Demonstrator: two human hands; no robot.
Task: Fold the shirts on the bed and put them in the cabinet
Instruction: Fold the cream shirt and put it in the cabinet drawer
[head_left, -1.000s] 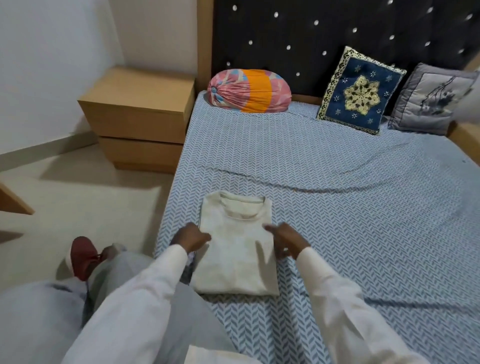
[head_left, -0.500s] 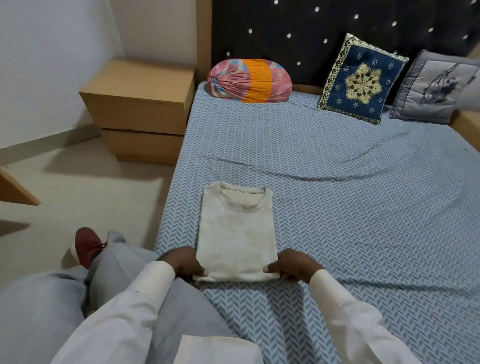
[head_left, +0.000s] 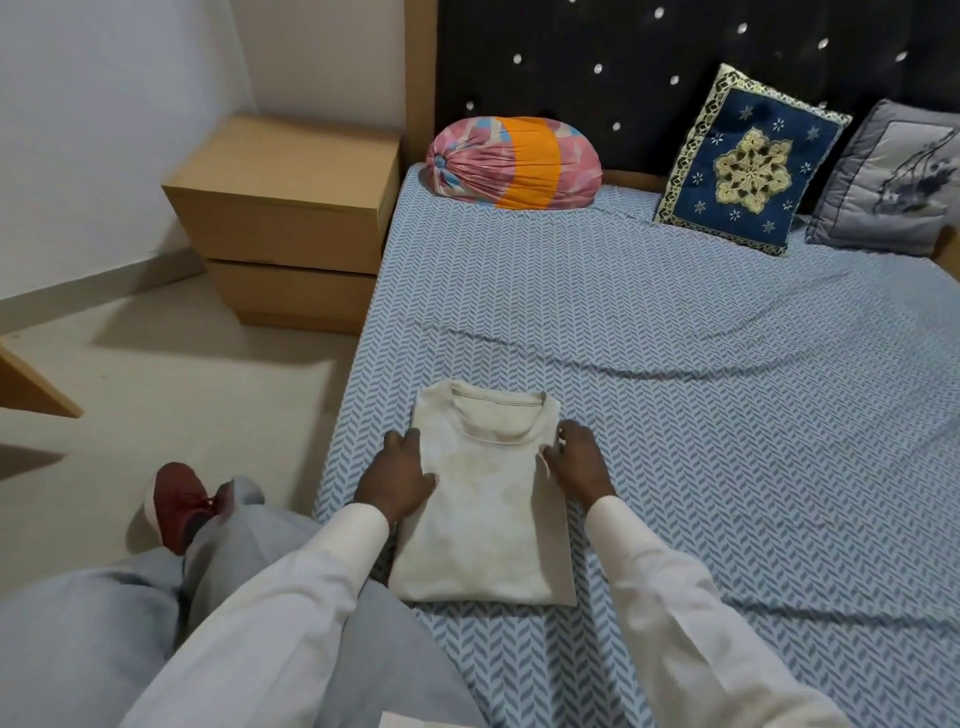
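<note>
Cream shirt (head_left: 485, 512) is lying folded at the bed (head_left: 675, 364) edge nearest the person. Left hand (head_left: 397, 480) and right hand (head_left: 574, 465) are flanking it, fingers spread flat, clamping nothing, probably squaring its sides before lifting.

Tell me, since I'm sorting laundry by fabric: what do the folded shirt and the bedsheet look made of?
The folded shirt looks like soft matte cream knit, probably cotton jersey, given its ribbed collar. The bedsheet looks like thin woven printed cotton, rippling easily; neither fibre is certain.
</note>
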